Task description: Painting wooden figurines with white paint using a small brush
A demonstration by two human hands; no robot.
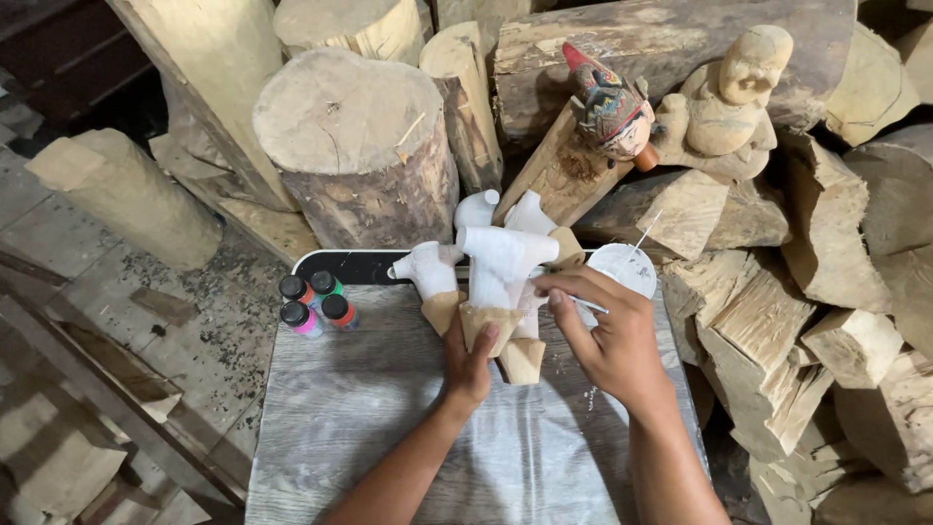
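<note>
Four small paint bottles left of centre on grey worktop. Left hand, frame centre, fingers gripping bare base of white-primed wooden carving. Right hand fingers pinching thin brush against carving. White paint cup just behind.

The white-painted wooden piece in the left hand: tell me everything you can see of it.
The white-painted wooden piece is a carved T-shaped form, a stubby crossbar over a stem, coated matt white except for its bare tan wooden base. It stands upright over the grey board. The left hand grips the unpainted base from below, thumb on its front. The right hand holds a thin brush against its right side. Similar white pieces stand close behind and to the left of it.
</note>
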